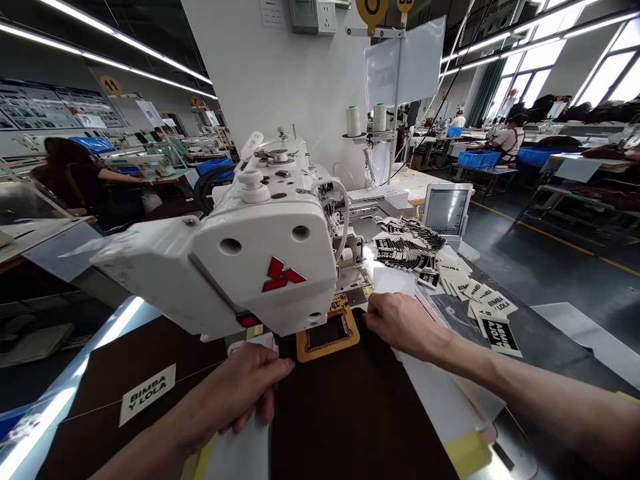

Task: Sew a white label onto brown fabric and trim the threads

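Note:
A dark brown fabric panel (355, 413) lies under the head of a white sewing machine (260, 247) with a red three-diamond mark. My left hand (247, 390) is closed at the panel's left edge, thumb reaching over it and fingers curled below. On the opposite side, my right hand (400, 323) is closed on the panel's far right edge, its fingertips partly hidden. Between the hands, a yellow frame (327, 350) with a rectangular opening rests on the panel below the machine head. The needle area is mostly hidden behind the machine head.
Several black and white fabric labels (410, 250) are heaped right of the machine, with more fanned-out labels (487, 297) nearer. One label (149, 395) lies on another dark brown piece (107, 363) at left. A control screen (447, 210) stands behind. Other people sit at machines farther away.

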Available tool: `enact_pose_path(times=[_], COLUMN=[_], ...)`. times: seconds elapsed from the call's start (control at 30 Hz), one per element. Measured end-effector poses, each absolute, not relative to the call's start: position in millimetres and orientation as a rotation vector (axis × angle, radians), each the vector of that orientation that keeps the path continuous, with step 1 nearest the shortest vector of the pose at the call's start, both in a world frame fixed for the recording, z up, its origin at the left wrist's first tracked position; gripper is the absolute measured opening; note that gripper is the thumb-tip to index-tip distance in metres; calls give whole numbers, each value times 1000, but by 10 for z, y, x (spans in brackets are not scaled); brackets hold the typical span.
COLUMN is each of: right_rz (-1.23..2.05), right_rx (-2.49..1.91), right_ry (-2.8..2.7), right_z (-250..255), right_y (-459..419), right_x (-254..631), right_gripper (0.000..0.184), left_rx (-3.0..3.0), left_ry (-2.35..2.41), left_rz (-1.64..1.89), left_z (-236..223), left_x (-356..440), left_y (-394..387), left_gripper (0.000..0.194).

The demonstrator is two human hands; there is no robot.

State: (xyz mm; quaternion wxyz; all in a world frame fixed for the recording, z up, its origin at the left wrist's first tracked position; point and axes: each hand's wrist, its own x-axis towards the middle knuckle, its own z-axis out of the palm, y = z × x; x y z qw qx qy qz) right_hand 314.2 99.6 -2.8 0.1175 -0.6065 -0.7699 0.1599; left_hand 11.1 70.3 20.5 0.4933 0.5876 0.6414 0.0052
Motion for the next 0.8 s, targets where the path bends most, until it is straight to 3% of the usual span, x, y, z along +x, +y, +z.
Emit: enact_pose_path(times=[0.2,0.33,0.5,0.63,0.8], right_rz=[296,286,315,304,236], right_rx=[-1760,-1358,-1163,-1226,-1274], right_ry=[-2245,-2473,-2579,-2600,-2594], right_z=[-106,-127,-253,-287,-244], right_y=[904,491,310,475,695], right_x=[3256,3322,3297,3307,3336], right_gripper=[21,31,47,51,46], left_rx=[1744,2070,2772,3098,3214], left_ry=[1687,1758,1326,1089,1217], left_rz=[88,251,694,695,484], left_z=[134,-14,-185,-215,-266], left_x=[77,-68,-191,-80,-91], left_y=[718,539,270,157,297], left_gripper=[53,47,25,48,57])
